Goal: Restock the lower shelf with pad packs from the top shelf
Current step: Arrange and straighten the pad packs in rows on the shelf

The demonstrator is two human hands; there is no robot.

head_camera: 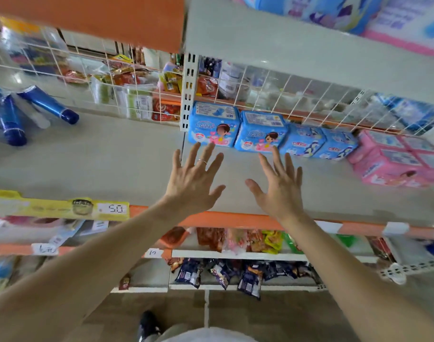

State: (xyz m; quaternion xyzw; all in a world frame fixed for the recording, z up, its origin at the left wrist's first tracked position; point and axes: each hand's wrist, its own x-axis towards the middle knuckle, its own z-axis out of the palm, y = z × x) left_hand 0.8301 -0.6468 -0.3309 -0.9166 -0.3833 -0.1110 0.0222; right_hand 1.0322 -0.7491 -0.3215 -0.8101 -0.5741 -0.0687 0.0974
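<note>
four blue pad packs stand in one row: two with a girl's face, two with a dark-haired figure. pink pad packs number at least three; the cluster is too blurred to count exactly. three dark blue tubes. two hands, left hand and right hand, with one ring. three handwritten price tags.

Pad packs light blue with cartoon girl print; packs at right pink. Shelf edge orange, tubes dark blue.
</note>
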